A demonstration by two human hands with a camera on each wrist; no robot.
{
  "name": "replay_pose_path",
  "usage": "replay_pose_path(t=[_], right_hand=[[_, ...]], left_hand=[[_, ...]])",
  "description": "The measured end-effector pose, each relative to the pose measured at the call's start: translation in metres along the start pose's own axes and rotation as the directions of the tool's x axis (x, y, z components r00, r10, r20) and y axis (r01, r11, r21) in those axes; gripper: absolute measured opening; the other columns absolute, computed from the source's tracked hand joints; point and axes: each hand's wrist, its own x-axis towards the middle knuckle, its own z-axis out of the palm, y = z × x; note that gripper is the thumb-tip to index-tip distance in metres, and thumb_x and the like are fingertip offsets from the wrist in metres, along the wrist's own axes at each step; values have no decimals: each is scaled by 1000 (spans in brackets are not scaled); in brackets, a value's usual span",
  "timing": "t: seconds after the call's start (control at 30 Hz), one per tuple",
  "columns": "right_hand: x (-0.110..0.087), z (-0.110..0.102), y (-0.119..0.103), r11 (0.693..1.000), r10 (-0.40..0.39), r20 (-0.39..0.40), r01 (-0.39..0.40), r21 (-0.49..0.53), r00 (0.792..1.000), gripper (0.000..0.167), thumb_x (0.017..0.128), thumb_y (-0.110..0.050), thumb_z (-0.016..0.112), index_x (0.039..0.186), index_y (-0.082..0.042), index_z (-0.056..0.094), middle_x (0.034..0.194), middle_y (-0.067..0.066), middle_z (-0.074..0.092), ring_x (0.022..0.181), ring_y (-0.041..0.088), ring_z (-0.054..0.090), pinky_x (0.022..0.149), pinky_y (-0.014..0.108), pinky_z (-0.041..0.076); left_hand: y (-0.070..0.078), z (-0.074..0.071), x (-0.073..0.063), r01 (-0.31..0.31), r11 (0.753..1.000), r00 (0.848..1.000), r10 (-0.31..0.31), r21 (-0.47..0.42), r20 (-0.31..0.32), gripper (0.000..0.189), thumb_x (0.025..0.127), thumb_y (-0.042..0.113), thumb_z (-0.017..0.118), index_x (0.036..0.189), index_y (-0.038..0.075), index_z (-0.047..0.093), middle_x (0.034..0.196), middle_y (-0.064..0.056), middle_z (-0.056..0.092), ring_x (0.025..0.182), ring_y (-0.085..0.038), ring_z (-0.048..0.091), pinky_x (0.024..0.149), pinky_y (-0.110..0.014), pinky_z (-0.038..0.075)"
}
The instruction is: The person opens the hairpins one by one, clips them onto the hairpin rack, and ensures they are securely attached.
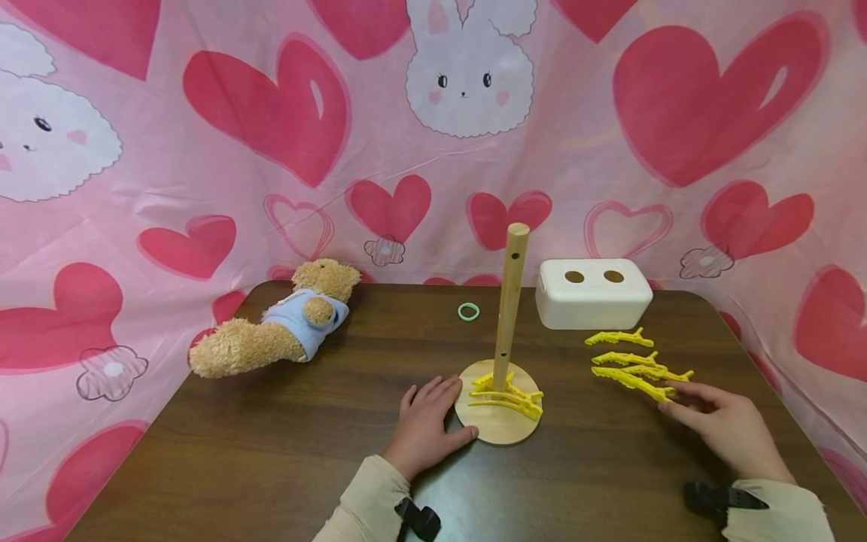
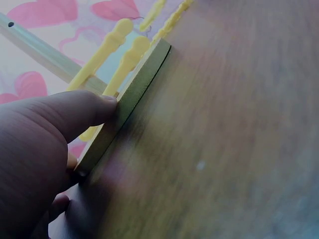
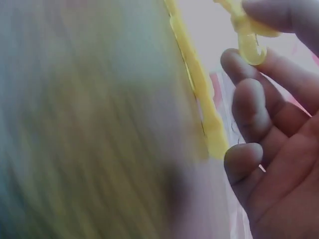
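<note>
In the head view, my left hand [image 1: 427, 425] rests against the left edge of a wooden stand's round base [image 1: 500, 430], fingers fairly straight and thumb at the near rim. The left wrist view has the thumb [image 2: 94, 107] touching that rim. An upright wooden post [image 1: 511, 301] with holes rises from the base. Yellow branch-shaped plastic pieces [image 1: 508, 399] lie around its foot. To the right, my right hand [image 1: 728, 425] pinches the near end of a yellow branch-shaped piece [image 1: 630, 378] between thumb and fingers, its other fingers loosely bent in the right wrist view.
More yellow pieces [image 1: 619, 338] lie beyond the right hand. Behind them stands a white box [image 1: 594, 305] with two round holes. A green ring [image 1: 468, 312] lies behind the stand, and a teddy bear [image 1: 298, 324] in blue lies at the table's left edge.
</note>
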Motion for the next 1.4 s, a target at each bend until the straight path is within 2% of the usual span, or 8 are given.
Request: replay_pose_path(t=[0.13,0.2,0.37,0.57,0.83,1.17,1.4], right_hand=[[-1,5,-10,999,-34,-56,35,23,998,60,84,-44,81,118,4,71,106,24,71,79,12,60,61,24,43],[-1,7,-16,999,-35,-59,37,37,998,59,83,-43,82,117,4,72,101,19,73,76,8,56,59,22,43],[-3,14,-31,996,-42,-39,45,83,998,58,82,-44,82,116,2,73,96,11,72,75,13,54,59,24,43],[-5,24,-45,986,-114,-44,119,120,993,46,82,-37,84,111,-1,76,87,5,69,70,11,51,57,25,42],[-8,30,-63,973,-166,-4,164,162,986,40,81,-36,85,109,-8,78,97,6,70,74,14,52,60,25,44],[-10,40,-84,964,-215,39,206,168,976,38,81,-36,84,108,-10,78,85,1,66,72,16,53,58,26,44],[-12,51,-91,941,-291,23,282,189,956,31,80,-32,85,104,-13,79,82,-3,66,69,11,52,57,25,43]], left_hand=[[0,0,0,0,1000,1000,0,-2,-2,81,87,57,69,151,12,48,153,-2,47,145,-29,36,113,-64,19],[1,0,0,0,1000,1000,0,-2,0,81,87,57,69,151,12,47,153,-2,47,145,-29,35,113,-64,19],[0,0,0,2,1000,1000,-2,-9,3,81,87,56,70,151,11,47,154,-2,47,145,-28,35,113,-64,18],[-1,1,0,6,1000,1000,-6,-6,2,81,87,57,70,151,12,47,154,-2,47,145,-28,35,114,-64,18],[0,0,-1,5,1000,1000,-4,-9,1,81,87,56,70,151,11,48,154,-3,47,145,-28,36,113,-64,18],[0,1,-1,-7,1000,1000,7,-8,-12,81,87,55,70,150,11,48,153,-3,48,144,-28,36,113,-64,19],[0,0,-1,-5,1000,1000,5,-7,-2,81,87,56,70,151,11,47,154,-3,47,145,-29,36,113,-64,19]])
